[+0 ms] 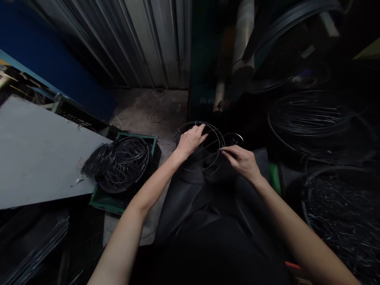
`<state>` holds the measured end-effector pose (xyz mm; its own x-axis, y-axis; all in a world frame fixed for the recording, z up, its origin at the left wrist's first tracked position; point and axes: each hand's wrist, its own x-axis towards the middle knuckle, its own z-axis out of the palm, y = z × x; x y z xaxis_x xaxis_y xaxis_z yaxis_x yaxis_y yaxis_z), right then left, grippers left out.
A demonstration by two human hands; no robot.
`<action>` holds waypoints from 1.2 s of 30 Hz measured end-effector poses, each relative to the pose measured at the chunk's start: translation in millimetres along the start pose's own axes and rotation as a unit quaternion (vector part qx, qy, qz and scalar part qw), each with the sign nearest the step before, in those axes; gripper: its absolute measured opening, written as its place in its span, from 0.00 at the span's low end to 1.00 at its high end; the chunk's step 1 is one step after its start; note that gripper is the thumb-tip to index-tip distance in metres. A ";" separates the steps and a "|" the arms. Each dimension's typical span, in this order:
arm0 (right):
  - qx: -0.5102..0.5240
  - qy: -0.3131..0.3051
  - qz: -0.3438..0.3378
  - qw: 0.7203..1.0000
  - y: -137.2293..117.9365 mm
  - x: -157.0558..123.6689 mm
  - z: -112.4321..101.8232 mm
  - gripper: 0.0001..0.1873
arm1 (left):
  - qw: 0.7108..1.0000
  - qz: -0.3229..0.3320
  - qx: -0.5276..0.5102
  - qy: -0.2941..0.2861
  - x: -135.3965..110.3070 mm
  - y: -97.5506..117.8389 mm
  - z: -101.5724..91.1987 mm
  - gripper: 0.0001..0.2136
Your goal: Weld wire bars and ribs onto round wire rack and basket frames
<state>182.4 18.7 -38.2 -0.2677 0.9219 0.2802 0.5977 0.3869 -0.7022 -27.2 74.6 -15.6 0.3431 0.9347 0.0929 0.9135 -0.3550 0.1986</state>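
A round wire frame [220, 139] with thin cross wires is held above the dark cloth over my lap. My left hand [190, 141] reaches across its upper left part, fingers around the wire and thumb a little apart; the exact contact is hard to see. At the frame's right edge, my right hand [241, 159] pinches a thin wire between thumb and fingertips. Whether that wire is joined to the frame cannot be made out. Just beyond the right fingertips is a shiny round metal part [234, 138]. Dim light hides the frame's far side.
A green crate [103, 202] with coiled wire rings [127, 162] stands left, beside a grey board [38, 154]. Machine rods [219, 97] hang ahead. On the right are a stack of wire rings [314, 114] and a tub of small wire pieces [341, 209]. Wire grids [157, 116] lie on the floor.
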 end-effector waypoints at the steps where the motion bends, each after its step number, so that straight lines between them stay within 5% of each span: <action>1: 0.007 -0.009 -0.005 1.000 -0.4 -0.3 -0.5 0.12 | 1.000 0.000 0.000 -0.001 -1.3 -0.3 0.4 0.20; 7: -0.013 0.048 0.049 0.998 -10.3 -25.5 7.1 0.13 | 1.000 -0.026 -0.002 -0.009 -3.3 -2.5 2.4 0.21; 16: 0.095 -0.084 0.012 0.992 -25.4 -58.3 44.7 0.11 | 0.998 -0.060 -0.007 -0.014 -3.5 -1.2 3.0 0.21; 29: 0.074 -0.124 0.019 0.989 -21.5 -56.9 43.2 0.12 | 0.999 -0.044 -0.003 -0.032 -13.5 -0.6 10.1 0.20; 36: -0.011 0.061 0.043 0.997 7.6 -9.6 -6.7 0.12 | 0.999 -0.023 0.009 -0.022 -19.6 -0.3 7.4 0.20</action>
<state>194.6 12.9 -41.8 -0.1222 0.9469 0.2975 0.6314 0.3054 -0.7128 -32.6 56.5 -24.6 0.3097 0.9499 0.0417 0.9320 -0.3120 0.1845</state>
